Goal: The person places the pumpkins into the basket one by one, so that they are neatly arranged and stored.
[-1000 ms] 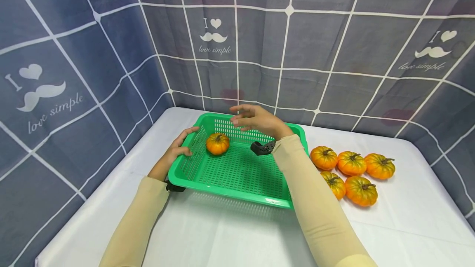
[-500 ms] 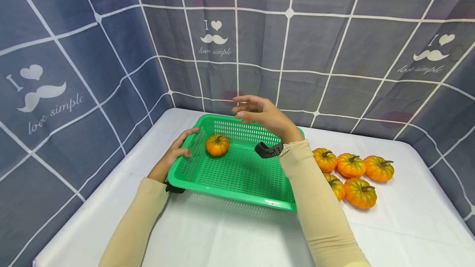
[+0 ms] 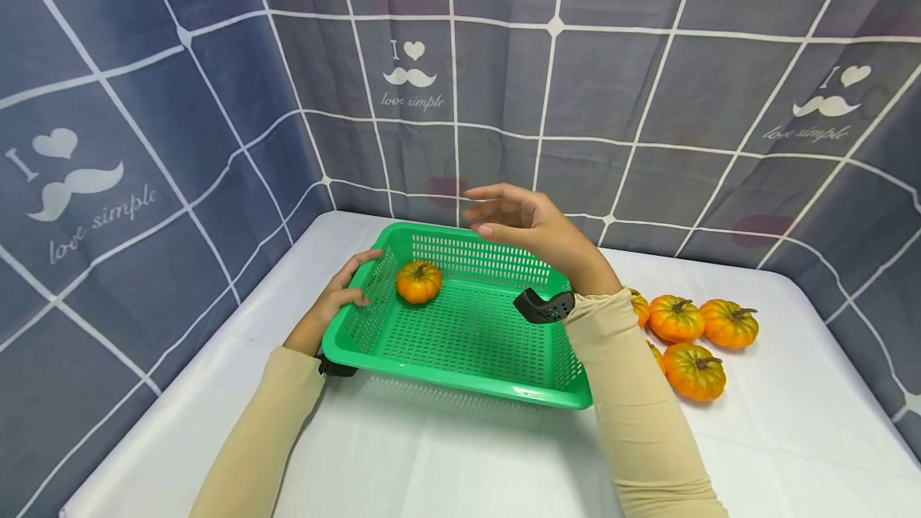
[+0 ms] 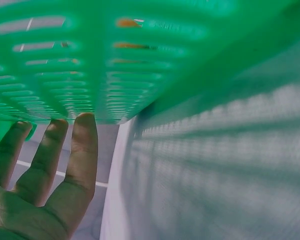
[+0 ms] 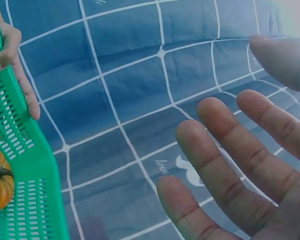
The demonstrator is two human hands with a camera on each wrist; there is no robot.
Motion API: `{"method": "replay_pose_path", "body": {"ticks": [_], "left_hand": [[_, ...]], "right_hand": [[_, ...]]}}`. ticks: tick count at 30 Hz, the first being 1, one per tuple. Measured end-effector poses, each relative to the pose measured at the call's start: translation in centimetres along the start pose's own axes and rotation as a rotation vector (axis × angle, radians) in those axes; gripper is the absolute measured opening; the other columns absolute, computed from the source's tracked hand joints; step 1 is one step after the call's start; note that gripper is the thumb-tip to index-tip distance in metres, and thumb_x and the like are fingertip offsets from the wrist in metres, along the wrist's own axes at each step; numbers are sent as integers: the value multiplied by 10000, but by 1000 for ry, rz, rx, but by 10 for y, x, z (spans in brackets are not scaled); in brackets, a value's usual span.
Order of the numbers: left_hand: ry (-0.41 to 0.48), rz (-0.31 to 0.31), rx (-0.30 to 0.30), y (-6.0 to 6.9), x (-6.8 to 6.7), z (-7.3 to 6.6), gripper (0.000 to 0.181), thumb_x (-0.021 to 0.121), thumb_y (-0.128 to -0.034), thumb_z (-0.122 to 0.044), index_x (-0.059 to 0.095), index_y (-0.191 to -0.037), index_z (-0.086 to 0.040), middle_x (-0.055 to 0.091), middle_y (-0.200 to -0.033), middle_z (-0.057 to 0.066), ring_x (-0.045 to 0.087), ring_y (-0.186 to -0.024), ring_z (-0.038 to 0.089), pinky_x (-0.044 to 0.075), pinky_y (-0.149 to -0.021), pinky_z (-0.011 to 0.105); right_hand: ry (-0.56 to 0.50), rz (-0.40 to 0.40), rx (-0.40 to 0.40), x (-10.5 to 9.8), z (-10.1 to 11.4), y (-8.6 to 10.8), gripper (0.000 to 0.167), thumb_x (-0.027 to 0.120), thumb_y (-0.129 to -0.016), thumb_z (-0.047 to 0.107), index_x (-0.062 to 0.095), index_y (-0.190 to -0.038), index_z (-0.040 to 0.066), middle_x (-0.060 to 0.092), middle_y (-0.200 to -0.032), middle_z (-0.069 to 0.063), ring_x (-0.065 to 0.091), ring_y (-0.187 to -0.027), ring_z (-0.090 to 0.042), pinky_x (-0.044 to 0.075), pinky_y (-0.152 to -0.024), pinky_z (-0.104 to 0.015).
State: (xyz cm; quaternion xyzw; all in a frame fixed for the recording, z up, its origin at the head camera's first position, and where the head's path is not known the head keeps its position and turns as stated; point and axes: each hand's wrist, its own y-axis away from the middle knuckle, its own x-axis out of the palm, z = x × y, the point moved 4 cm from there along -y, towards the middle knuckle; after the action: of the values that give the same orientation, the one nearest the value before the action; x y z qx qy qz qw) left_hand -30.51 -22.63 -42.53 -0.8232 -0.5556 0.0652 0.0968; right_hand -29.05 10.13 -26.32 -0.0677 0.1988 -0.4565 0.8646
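A green plastic basket (image 3: 460, 380) with slotted walls stands tilted, with one small orange pumpkin (image 3: 419, 282) in its back left corner. My left hand (image 3: 334, 300) grips the basket's left rim, thumb over the inside. Its other fingers (image 4: 84, 145) press against the outer slotted wall in the left wrist view. Above the basket's back right part, my right hand (image 3: 550, 234) hangs in the air, holding nothing. The right wrist view shows its fingers (image 5: 205, 145) spread and slightly bent, apart from the basket.
Several more orange pumpkins (image 3: 694, 372) lie grouped on the white tablecloth (image 3: 777, 422) right of the basket, some partly hidden by the right forearm. A grey checked curtain (image 3: 504, 86) rises behind and at both sides.
My right hand has moved right and slightly up, away from the pumpkin in the basket. The left hand keeps its hold on the basket rim, and the basket has hardly moved.
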Motion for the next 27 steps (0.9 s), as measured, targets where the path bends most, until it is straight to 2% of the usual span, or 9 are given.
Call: {"method": "replay_pose_path", "body": {"ticks": [4, 7, 11, 16, 20, 22, 27], "left_hand": [[26, 6, 3, 0, 0, 1, 835, 471, -774, 99, 559, -1526, -253, 508, -1505, 46, 580, -1185, 162, 555, -843, 251], [41, 10, -7, 1, 0, 0, 834, 468, -775, 101, 560, -1522, -259, 507, -1498, 33, 575, -1188, 167, 556, -848, 257], [49, 4, -26, 2, 1, 0, 834, 470, -771, 92, 560, -1515, -273, 473, -1518, 86, 566, -1191, 177, 556, -849, 264], [14, -8, -30, 1, 1, -2, 835, 473, -769, 78, 548, -1526, -267, 406, -1570, 181, 558, -1187, 174, 545, -844, 256], [10, -5, -28, 1, 0, -2, 833, 475, -770, 79, 542, -1530, -257, 416, -1562, 178, 566, -1169, 179, 549, -823, 258], [17, -2, -29, 1, 1, -2, 834, 475, -769, 80, 535, -1535, -243, 415, -1563, 182, 568, -1168, 179, 550, -825, 258], [17, -3, -32, 1, 1, -2, 835, 474, -772, 76, 523, -1549, -226, 431, -1556, 167, 573, -1163, 182, 553, -823, 260]], "right_hand": [[18, -4, -10, -4, 2, 12, 502, 685, -1004, 32, 596, -1497, 13, 720, -1335, -142, 707, -1207, -271, 562, -1033, -390], [26, 0, -9, -9, 2, 22, 502, 684, -1005, 16, 594, -1499, 8, 717, -1340, -126, 707, -1214, -266, 569, -1024, -380], [32, 10, -24, -16, 1, 35, 486, 680, -1009, 3, 603, -1488, 7, 717, -1338, -101, 705, -1214, -265, 570, -1021, -371], [48, -5, -31, -28, -6, 53, 451, 671, -1024, 20, 639, -1470, 74, 726, -1323, -63, 689, -1230, -281, 571, -1004, -341], [58, -39, -26, -36, -13, 68, 430, 657, -1027, 11, 660, -1450, 92, 734, -1302, -72, 705, -1199, -265, 577, -989, -329], [68, -61, -22, -40, -17, 75, 417, 651, -1031, 9, 662, -1443, 75, 726, -1309, -143, 720, -1176, -232, 578, -994, -327], [62, -129, -25, -47, -26, 92, 374, 644, -1036, -12, 709, -1386, 99, 749, -1262, -117, 738, -1144, -209, 575, -989, -298]]}}
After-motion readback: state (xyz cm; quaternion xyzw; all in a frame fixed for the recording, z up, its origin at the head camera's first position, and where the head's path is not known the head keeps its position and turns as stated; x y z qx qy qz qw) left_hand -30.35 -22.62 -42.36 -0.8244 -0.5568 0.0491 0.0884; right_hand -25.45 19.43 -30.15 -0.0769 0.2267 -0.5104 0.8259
